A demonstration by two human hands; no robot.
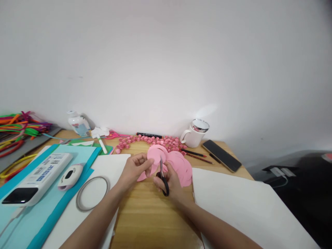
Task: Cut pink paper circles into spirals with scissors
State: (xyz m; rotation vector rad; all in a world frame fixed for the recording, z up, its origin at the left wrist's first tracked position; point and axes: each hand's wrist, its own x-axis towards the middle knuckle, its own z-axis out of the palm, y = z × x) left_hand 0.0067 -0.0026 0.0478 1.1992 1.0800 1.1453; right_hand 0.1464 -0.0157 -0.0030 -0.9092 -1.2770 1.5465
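Right hand (pixel 173 183) grips scissors (pixel 163 176); left hand (pixel 135 168) pinches pink paper disc (pixel 157 154) (power bank (pixel 36 178) print unreadable).

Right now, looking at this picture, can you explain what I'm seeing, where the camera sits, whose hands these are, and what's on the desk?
There is one picture, taken by a camera on a person's head, looking forward and down, so both arms are the wearer's own. The right hand holds black-handled scissors. The left hand holds a pink paper circle at the blades. More pink circles lie just behind. On the wooden desk sit white sheets, small pink paper rolls, a white mug, a phone, pencils, blue paper, a grey ring and coloured pipe cleaners.
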